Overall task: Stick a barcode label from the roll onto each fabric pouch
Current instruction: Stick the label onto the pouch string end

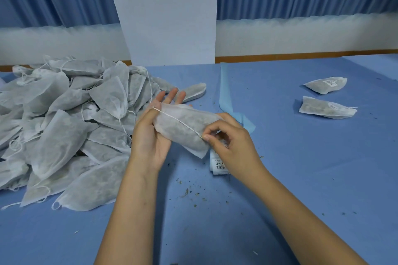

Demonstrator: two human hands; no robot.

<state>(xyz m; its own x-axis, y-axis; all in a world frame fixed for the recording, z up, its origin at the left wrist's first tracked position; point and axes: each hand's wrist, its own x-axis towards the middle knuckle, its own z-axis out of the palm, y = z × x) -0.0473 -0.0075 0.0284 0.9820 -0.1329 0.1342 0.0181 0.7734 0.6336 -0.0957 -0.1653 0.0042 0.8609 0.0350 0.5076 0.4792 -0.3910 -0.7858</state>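
Observation:
My left hand [150,135] lies palm up under a white fabric pouch [183,127] filled with dark herbs, held above the blue table. My right hand [228,142] pinches the pouch's drawstring [178,121] at the lower right end, pulled taut across the pouch. The roll of barcode labels [218,164] lies on the table just under my right hand, mostly hidden by it. A large pile of unlabelled pouches [64,127] fills the left side. Two pouches with labels [325,85] [327,108] lie at the far right.
A blue strip of backing tape [228,97] trails across the table behind my hands. Loose herb crumbs [189,191] are scattered near the front. A white pillar [170,13] and blue curtains stand beyond the table's far edge.

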